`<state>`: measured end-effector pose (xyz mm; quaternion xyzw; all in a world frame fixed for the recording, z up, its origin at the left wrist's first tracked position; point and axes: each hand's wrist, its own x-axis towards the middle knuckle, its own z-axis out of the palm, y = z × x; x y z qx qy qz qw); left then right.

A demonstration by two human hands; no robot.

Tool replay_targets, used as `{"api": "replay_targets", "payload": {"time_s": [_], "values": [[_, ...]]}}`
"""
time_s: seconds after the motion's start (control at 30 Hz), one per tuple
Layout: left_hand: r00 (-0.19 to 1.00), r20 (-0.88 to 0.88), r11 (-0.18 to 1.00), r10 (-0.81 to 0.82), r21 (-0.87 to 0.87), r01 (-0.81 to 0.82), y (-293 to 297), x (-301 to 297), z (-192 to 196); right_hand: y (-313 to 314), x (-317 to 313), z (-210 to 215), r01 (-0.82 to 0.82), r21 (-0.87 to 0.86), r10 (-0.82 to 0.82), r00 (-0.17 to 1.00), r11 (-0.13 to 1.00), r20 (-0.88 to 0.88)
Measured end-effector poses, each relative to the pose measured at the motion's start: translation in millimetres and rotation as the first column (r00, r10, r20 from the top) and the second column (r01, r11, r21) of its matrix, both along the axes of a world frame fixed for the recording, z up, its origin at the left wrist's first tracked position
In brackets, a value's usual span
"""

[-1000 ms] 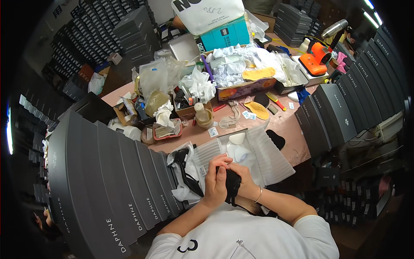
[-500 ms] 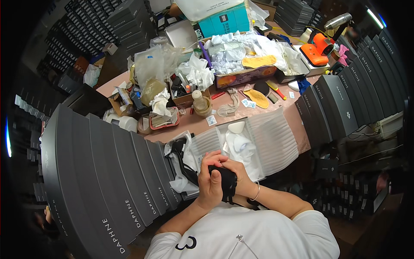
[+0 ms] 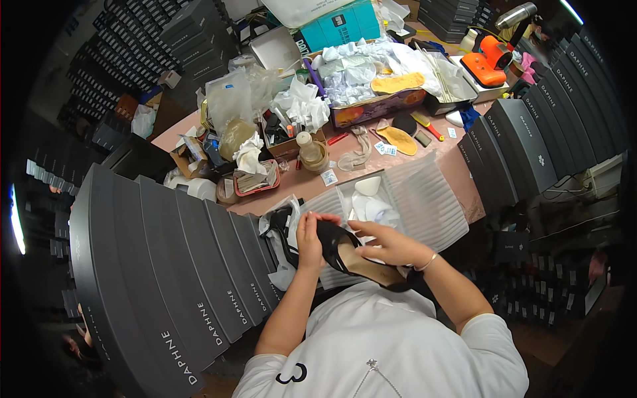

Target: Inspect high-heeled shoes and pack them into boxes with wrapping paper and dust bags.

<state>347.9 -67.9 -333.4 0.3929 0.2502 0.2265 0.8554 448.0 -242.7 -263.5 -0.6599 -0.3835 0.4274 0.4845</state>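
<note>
A black high-heeled shoe with a beige insole is held above my lap, its toe up and left and its heel end toward my right forearm. My left hand grips the toe from the left side. Over the shoe's opening, my right hand has its fingers stretched out and thumb apart, close to the insole; whether it touches is unclear. Another black shoe lies in white tissue at the left of the open box. White paper stuffing fills the box's middle, and a ribbed foam sheet spreads to the right.
Dark shoe boxes stand in a row on my left, with more boxes on the right. Across the pink table are a carton of crumpled paper, a glue jar, a yellow insole and an orange device.
The hands were clasped around the black shoe; now they are apart. The shoe has turned to show its insole, and my right hand has come off to the right with fingers spread.
</note>
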Motion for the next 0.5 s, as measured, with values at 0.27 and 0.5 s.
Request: {"api": "replay_targets", "payload": {"time_s": [0.27, 0.5], "values": [[0.993, 0.009, 0.780, -0.119, -0.618, 0.099, 43, 8, -47, -47, 14, 9, 0.321, 0.134, -0.233, 0.865, 0.938, -0.444], [0.969, -0.068, 0.733, -0.238, -0.667, 0.133, 51, 16, -71, -45, 0, -17, 0.358, 0.031, -0.303, 0.830, 0.933, -0.468]]}}
